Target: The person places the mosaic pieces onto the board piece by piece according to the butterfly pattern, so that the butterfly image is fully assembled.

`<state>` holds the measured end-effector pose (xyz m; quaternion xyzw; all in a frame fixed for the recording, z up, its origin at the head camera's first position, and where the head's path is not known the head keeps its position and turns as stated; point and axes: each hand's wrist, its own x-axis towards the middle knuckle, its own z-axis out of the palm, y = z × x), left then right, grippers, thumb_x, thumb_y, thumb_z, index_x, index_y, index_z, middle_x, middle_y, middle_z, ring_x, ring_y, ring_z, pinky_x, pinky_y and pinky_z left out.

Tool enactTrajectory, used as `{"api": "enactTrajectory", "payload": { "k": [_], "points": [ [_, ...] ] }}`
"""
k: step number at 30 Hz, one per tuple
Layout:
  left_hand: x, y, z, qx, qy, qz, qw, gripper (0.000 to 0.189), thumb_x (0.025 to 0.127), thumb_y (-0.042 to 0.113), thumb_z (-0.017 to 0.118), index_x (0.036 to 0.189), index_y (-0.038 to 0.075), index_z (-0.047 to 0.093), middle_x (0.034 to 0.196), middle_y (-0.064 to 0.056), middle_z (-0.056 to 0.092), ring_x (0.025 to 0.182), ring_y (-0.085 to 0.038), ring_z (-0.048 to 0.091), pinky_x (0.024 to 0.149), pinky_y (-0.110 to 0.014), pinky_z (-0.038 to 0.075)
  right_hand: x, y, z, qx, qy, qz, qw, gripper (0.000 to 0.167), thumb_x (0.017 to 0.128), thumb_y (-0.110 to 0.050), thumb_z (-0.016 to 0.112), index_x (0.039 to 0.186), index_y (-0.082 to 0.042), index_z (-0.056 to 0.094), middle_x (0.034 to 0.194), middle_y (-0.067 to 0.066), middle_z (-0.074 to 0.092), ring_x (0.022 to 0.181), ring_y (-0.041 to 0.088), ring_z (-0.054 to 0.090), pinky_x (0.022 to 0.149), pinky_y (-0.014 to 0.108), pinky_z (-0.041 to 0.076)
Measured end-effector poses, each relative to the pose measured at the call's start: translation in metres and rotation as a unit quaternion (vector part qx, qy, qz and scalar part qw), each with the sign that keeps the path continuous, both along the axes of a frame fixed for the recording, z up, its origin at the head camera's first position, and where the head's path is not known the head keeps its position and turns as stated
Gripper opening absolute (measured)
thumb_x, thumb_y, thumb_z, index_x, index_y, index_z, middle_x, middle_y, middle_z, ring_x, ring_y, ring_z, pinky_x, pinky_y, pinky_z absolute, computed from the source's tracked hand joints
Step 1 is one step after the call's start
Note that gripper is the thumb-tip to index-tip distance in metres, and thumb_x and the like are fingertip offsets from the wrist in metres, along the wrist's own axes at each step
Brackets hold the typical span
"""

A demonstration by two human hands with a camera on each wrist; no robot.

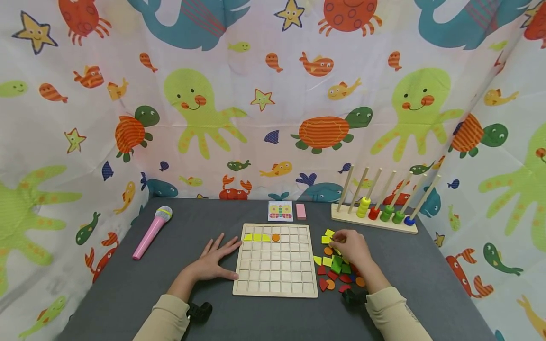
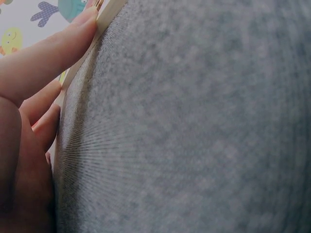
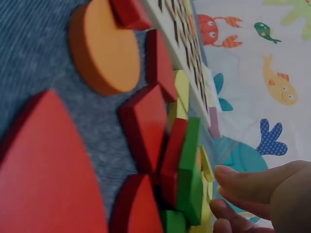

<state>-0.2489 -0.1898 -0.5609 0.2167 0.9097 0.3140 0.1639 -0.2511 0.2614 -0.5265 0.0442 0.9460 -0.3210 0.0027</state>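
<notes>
Your left grip (image 1: 212, 265) is released, fingers spread, its fingertips touching the left edge of the wooden grid board (image 1: 275, 265), which lies flat on the table (image 1: 230, 317). Three yellow pieces (image 1: 257, 237) and one orange disc (image 1: 276, 237) sit in its second row from the far side. Your right grip (image 1: 357, 250) is bent over the far part of the loose colored pieces (image 1: 336, 264) just beside the board's right edge (whether you are pinching one, I cannot tell). Beyond the board lies a picture card (image 1: 280, 211).
</notes>
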Motion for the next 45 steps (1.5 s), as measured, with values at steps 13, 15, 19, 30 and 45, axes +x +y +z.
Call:
{"api": "enactTrajectory", "payload": {
  "k": [13, 15, 19, 30, 45],
  "points": [
    [-0.002, 0.000, 0.000, -0.005, 0.003, -0.003, 1.0000, 0.105, 0.075, 0.062, 0.079, 0.161, 0.031, 0.028, 0.170, 0.001, 0.015, 0.156, -0.038, -0.014, 0.119, -0.065, -0.013, -0.011, 0.003, -0.001, 0.085, -0.047, -0.007, 0.9952, 0.035, 0.089, -0.032, 0.078, 0.110, -0.005, 0.072, 0.098, 0.010, 0.068, 0.084, 0.025, 0.059, 0.077, 0.045, 0.049],
    [-0.002, 0.000, -0.001, -0.005, 0.004, -0.003, 1.0000, 0.105, 0.075, 0.063, 0.079, 0.160, 0.031, 0.028, 0.170, 0.002, 0.015, 0.156, -0.038, -0.014, 0.119, -0.065, -0.013, -0.011, 0.004, 0.001, 0.089, -0.050, -0.005, 0.9947, 0.033, 0.089, -0.031, 0.078, 0.109, -0.005, 0.073, 0.097, 0.010, 0.069, 0.084, 0.025, 0.059, 0.078, 0.046, 0.049],
    [-0.003, -0.001, 0.001, -0.003, 0.010, -0.005, 0.9999, 0.105, 0.075, 0.064, 0.079, 0.160, 0.030, 0.029, 0.170, 0.001, 0.017, 0.156, -0.038, -0.013, 0.119, -0.065, -0.013, -0.012, 0.008, 0.003, 0.064, -0.056, -0.007, 0.9964, 0.028, 0.090, -0.027, 0.078, 0.104, -0.004, 0.073, 0.096, 0.010, 0.068, 0.085, 0.026, 0.060, 0.076, 0.044, 0.050],
    [-0.004, -0.004, 0.000, -0.003, 0.015, -0.015, 0.9998, 0.103, 0.077, 0.063, 0.078, 0.161, 0.031, 0.028, 0.170, 0.000, 0.016, 0.156, -0.038, -0.012, 0.120, -0.063, -0.012, -0.020, 0.012, 0.005, -0.039, -0.029, -0.003, 0.9988, 0.023, 0.094, -0.025, 0.073, 0.105, -0.005, 0.067, 0.092, 0.010, 0.064, 0.077, 0.023, 0.056, 0.060, 0.030, 0.046],
    [-0.002, -0.003, -0.002, -0.002, 0.021, -0.017, 0.9996, 0.104, 0.077, 0.063, 0.078, 0.161, 0.029, 0.028, 0.170, -0.001, 0.016, 0.156, -0.039, -0.012, 0.120, -0.064, -0.011, -0.028, -0.062, 0.015, -0.120, 0.006, 0.058, 0.9910, 0.014, 0.093, -0.024, 0.074, 0.101, -0.012, 0.074, 0.082, 0.004, 0.066, 0.073, 0.021, 0.054, 0.058, 0.029, 0.043]
  ]
}}
